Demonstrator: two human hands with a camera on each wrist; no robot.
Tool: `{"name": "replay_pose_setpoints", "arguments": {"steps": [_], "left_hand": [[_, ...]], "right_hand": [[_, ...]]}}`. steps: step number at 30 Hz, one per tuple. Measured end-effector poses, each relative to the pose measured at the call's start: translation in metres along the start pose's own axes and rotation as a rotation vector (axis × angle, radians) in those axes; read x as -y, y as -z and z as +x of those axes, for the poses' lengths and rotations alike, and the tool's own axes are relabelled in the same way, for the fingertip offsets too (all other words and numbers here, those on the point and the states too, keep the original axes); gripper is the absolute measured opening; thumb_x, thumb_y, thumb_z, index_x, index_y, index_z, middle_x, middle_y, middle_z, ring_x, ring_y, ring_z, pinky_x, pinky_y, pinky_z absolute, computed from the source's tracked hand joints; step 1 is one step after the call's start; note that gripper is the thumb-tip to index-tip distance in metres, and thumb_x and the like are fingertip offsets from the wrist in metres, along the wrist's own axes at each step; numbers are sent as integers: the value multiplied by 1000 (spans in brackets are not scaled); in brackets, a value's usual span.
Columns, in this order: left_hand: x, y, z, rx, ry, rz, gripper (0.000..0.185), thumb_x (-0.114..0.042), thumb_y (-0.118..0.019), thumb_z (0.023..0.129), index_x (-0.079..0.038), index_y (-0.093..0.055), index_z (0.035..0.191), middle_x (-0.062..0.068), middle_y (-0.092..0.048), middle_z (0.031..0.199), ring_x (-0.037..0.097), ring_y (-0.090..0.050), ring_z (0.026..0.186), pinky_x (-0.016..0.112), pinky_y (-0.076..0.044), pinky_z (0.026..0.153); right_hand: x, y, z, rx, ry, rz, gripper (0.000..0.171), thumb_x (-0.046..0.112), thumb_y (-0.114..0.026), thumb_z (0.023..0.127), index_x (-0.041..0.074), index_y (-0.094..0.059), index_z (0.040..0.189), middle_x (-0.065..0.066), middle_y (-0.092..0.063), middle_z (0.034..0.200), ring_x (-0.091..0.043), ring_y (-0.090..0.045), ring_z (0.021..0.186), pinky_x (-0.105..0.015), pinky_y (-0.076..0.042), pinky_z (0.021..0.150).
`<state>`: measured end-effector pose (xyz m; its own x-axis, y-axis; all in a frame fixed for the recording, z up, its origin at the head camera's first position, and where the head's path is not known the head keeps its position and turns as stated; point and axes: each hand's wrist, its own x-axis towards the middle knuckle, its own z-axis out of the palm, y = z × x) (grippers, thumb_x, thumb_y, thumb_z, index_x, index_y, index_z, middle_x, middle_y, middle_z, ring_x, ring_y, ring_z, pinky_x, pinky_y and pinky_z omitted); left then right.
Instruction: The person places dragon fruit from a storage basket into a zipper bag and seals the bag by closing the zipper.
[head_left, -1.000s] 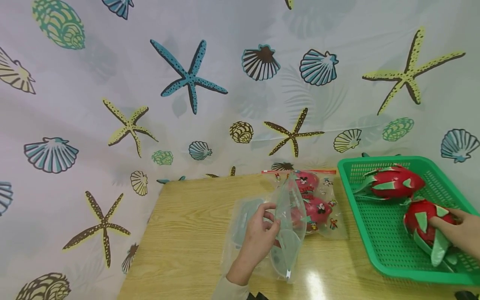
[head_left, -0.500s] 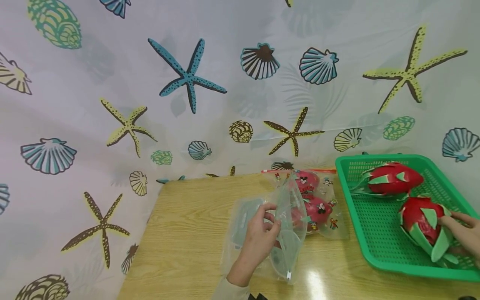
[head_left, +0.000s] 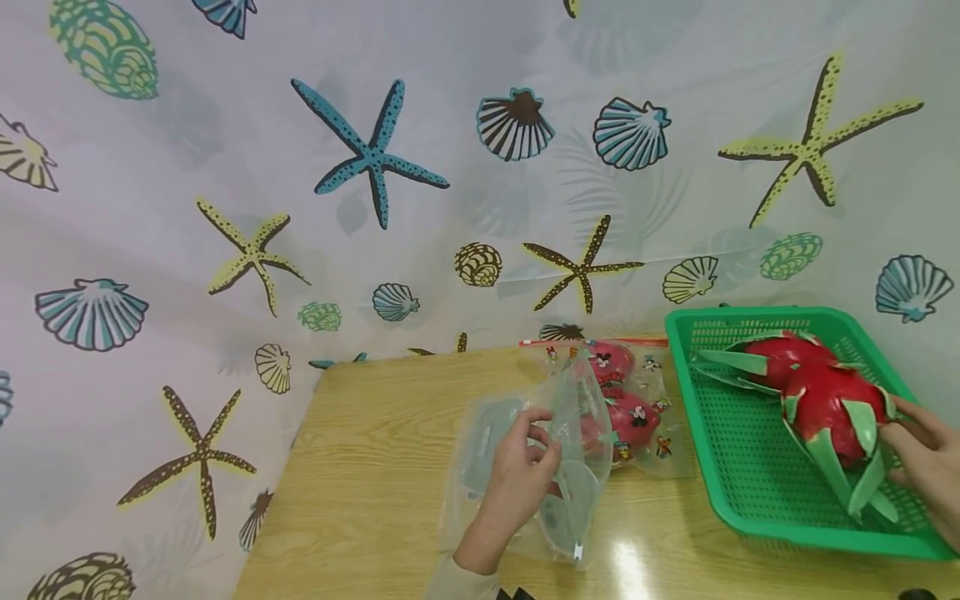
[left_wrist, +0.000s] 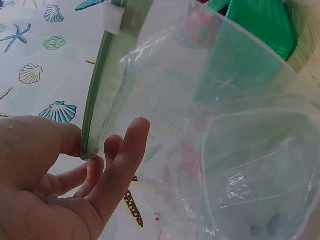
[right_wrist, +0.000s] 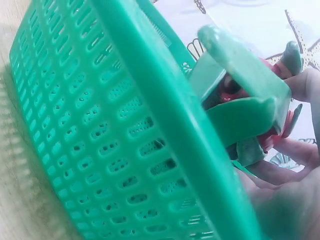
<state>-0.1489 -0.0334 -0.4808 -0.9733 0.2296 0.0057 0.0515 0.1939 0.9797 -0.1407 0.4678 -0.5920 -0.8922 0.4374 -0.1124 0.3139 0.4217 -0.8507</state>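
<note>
My left hand [head_left: 528, 471] pinches the green zip rim of a clear plastic bag [head_left: 573, 467] and holds its mouth open above the table. In the left wrist view the thumb and fingers of that left hand [left_wrist: 95, 155] meet at the zip strip [left_wrist: 97, 105]. My right hand [head_left: 926, 462] grips a red dragon fruit [head_left: 828, 408] with green scales, raised a little over the green basket [head_left: 720, 450]. Close up, the right wrist view shows the fruit [right_wrist: 235, 85] above the basket wall [right_wrist: 100, 130]. A second dragon fruit [head_left: 772, 354] lies behind it in the basket.
A sealed printed bag [head_left: 630, 412] with red fruit inside lies on the wooden table [head_left: 375, 467] between the open bag and the basket. A curtain with a shell and starfish pattern [head_left: 375, 167] hangs right behind the table. The table's left part is bare wood.
My right hand has closed round the near dragon fruit and raised it up and leftward inside the basket. The left hand and its bag have stayed put.
</note>
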Motion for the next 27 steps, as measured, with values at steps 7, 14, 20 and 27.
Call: {"name": "replay_pose_setpoints", "arguments": {"steps": [7,14,20,27], "left_hand": [[0,2,-1,2,-12,12,37,-12,-59,97,-11,-50,133,4,-50,98,10,-53,54,28,-54,44],[2,3,1,-2,-7,7,36,-10,-59,96,-12,-52,131,4,-50,96,9,-54,54,34,-57,46],[2,2,1,4,-11,4,34,-9,-58,96,-15,-52,129,3,-50,95,9,-55,55,48,-58,50],[1,1,1,4,-17,-6,34,-9,-59,96,-12,-52,129,4,-50,95,10,-55,55,45,-58,48]], "right_hand": [[40,-2,-22,29,10,24,65,36,-38,104,29,-4,159,-12,-34,158,15,-46,87,-32,-56,62],[90,-5,-57,52,32,18,64,28,-35,103,21,-4,160,-16,-20,164,21,-35,80,-19,-52,58],[100,-8,-63,73,90,51,63,21,-37,103,19,-9,160,18,-47,112,19,-45,79,-23,-56,59],[115,-13,-76,110,154,78,61,22,-37,105,23,-11,160,3,-42,140,22,-44,87,-22,-54,59]]}}
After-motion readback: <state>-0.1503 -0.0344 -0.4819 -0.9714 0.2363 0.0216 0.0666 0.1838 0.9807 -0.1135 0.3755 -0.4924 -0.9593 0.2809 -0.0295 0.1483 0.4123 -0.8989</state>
